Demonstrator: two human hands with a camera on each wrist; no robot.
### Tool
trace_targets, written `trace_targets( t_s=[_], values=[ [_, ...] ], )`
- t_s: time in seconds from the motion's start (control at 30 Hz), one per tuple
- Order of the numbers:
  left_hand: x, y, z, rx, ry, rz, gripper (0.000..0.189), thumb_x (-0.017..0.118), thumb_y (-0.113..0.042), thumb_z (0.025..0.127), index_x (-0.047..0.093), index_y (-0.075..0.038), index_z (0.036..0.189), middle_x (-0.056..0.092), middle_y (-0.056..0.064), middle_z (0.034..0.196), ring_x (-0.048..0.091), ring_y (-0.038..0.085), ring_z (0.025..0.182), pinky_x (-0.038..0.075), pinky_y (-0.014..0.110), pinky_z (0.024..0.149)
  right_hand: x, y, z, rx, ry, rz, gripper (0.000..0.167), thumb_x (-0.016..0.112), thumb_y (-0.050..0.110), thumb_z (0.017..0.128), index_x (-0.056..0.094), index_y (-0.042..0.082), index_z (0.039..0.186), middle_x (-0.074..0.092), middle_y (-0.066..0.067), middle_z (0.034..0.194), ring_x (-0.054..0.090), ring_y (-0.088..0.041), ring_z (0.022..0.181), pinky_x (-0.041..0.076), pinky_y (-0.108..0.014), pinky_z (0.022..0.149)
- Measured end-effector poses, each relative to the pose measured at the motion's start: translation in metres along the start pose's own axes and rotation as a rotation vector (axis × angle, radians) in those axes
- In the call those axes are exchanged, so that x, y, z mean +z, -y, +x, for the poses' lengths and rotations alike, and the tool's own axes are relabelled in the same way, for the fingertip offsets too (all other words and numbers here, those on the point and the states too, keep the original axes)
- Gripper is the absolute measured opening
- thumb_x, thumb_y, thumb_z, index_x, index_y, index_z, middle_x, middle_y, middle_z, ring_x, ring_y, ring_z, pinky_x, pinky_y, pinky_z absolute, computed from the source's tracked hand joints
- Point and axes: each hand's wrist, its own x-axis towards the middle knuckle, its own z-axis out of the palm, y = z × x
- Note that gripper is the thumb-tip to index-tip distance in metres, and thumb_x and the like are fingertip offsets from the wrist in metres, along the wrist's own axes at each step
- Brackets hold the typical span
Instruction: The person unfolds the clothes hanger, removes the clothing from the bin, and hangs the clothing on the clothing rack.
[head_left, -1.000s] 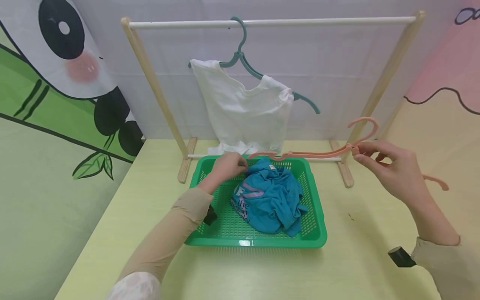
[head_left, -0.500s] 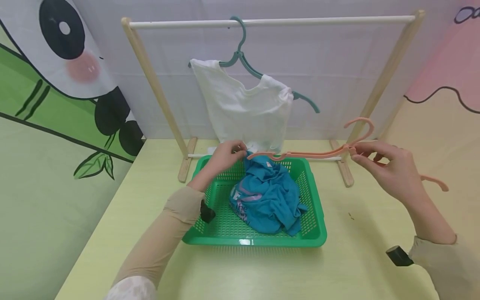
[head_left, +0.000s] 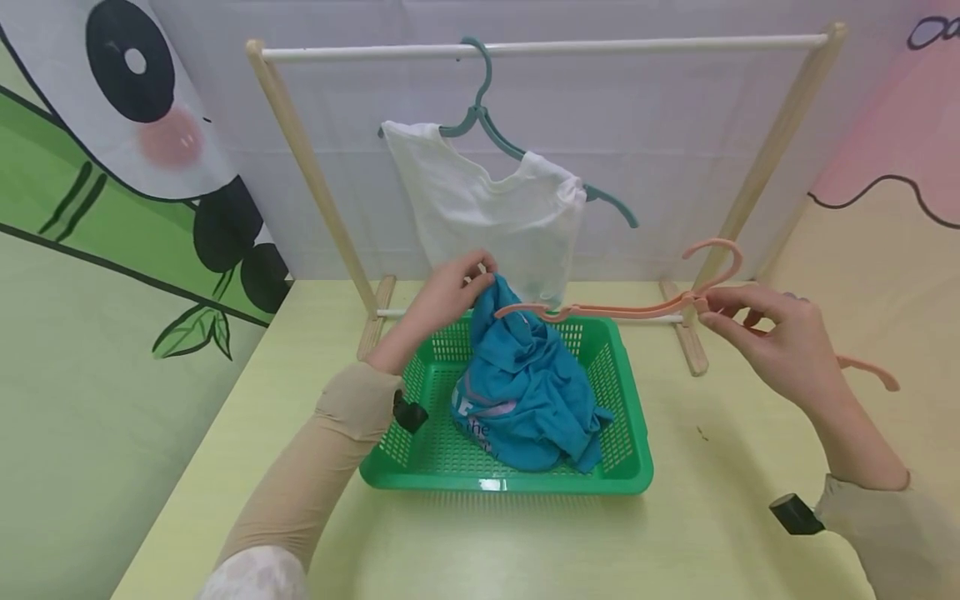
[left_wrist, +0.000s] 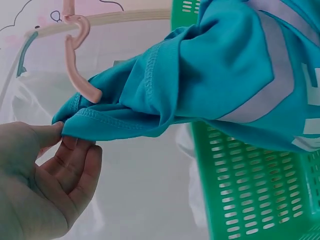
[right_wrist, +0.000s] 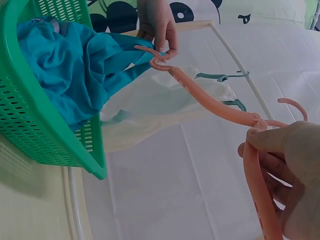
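Note:
My left hand [head_left: 448,290] pinches an edge of a blue T-shirt [head_left: 525,392] and holds that corner above the basket's far rim. The rest of the shirt lies bunched in a green plastic basket [head_left: 495,483]. In the left wrist view, thumb and fingers grip the stitched hem of the shirt [left_wrist: 115,120]. My right hand [head_left: 780,333] pinches an orange clothes hanger [head_left: 630,312] near the base of its hook. One hanger arm stretches left, its tip overlapping the lifted cloth in the head view; in the left wrist view the tip [left_wrist: 89,92] lies at the sleeve-like opening.
Behind the basket stands a rack with a white rail [head_left: 660,44] and wooden legs [head_left: 780,158]. A white shirt [head_left: 495,208] hangs there on a teal hanger [head_left: 480,112], tilted down to the right. The pale table [head_left: 720,517] extends around the basket.
My left hand has risen out of the basket, pulling the blue T-shirt's corner up with it. My right hand and the orange hanger have shifted slightly left.

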Motion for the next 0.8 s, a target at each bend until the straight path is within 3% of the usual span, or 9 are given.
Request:
trace_targets(
  t_s=[0.2, 0.37, 0.53, 0.8],
  values=[
    [-0.008, -0.009, -0.001, 0.000, -0.010, -0.022, 0.014, 0.046, -0.019, 0.106, 0.057, -0.011, 0.112, 0.056, 0.009, 0.084, 0.052, 0.022, 0.067, 0.044, 0.032, 0.063, 0.000, 0.000, -0.001, 0.010, -0.002, 0.003, 0.028, 0.076, -0.003, 0.082, 0.075, 0.009, 0.107, 0.059, 0.041, 0.093, 0.053, 0.012, 0.076, 0.039, -0.005, 0.069],
    [-0.008, -0.010, -0.002, 0.035, -0.037, -0.064, 0.013, 0.050, -0.015, 0.104, 0.059, -0.008, 0.110, 0.060, 0.012, 0.085, 0.057, 0.029, 0.069, 0.049, 0.034, 0.067, 0.000, -0.003, -0.001, 0.002, -0.020, -0.001, 0.028, 0.077, -0.004, 0.080, 0.076, 0.009, 0.105, 0.059, 0.042, 0.094, 0.053, 0.014, 0.075, 0.039, -0.005, 0.069],
    [0.000, 0.006, -0.004, 0.009, -0.010, -0.114, 0.015, 0.052, -0.013, 0.103, 0.060, -0.004, 0.111, 0.064, 0.015, 0.090, 0.064, 0.032, 0.076, 0.053, 0.034, 0.071, 0.000, -0.004, -0.001, -0.010, -0.018, -0.008, 0.029, 0.077, -0.004, 0.080, 0.076, 0.010, 0.106, 0.059, 0.042, 0.095, 0.052, 0.013, 0.076, 0.039, -0.005, 0.070],
    [0.004, 0.031, -0.012, -0.095, 0.006, -0.117, 0.034, 0.063, -0.020, 0.098, 0.059, -0.001, 0.126, 0.064, 0.020, 0.118, 0.064, 0.032, 0.107, 0.054, 0.042, 0.093, 0.000, -0.003, 0.000, -0.003, -0.012, 0.003, 0.031, 0.077, -0.004, 0.080, 0.076, 0.013, 0.107, 0.061, 0.038, 0.092, 0.053, 0.012, 0.075, 0.039, -0.005, 0.069]
  ],
)
